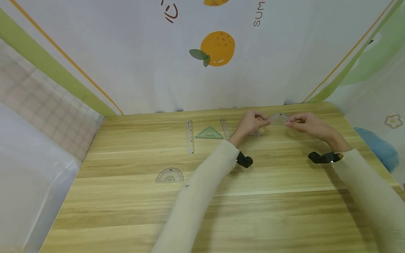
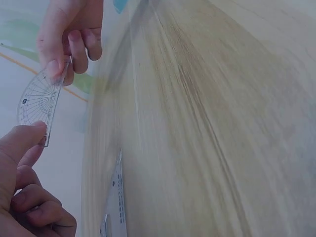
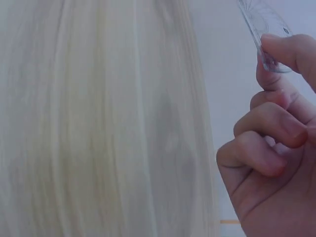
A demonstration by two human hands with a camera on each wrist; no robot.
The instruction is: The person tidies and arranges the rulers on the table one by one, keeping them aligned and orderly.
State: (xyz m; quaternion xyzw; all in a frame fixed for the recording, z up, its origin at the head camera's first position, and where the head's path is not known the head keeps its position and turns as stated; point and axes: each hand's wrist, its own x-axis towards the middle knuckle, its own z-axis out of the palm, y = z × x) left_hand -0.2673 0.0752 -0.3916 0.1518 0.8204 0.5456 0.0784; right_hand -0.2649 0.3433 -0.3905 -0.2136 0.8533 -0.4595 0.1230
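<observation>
A clear protractor (image 1: 279, 118) is held at both ends by the two hands, its curved edge toward the back in the head view. The left hand (image 1: 250, 123) pinches its left end between thumb and finger; the right hand (image 1: 308, 125) pinches its right end. In the left wrist view the protractor (image 2: 39, 101) stands off the wooden surface, with the left hand (image 2: 29, 182) at its lower end. The right wrist view has the right hand (image 3: 276, 128) with thumb and forefinger on one corner of the protractor (image 3: 266, 29), other fingers curled.
Left of the hands lie a clear ruler (image 1: 190, 137), a green set square (image 1: 209, 133) and another ruler (image 1: 225, 128). A clear triangular piece (image 1: 254, 133) is partly behind the left hand. A second protractor (image 1: 169, 175) lies nearer the front of the wooden table (image 1: 126, 211).
</observation>
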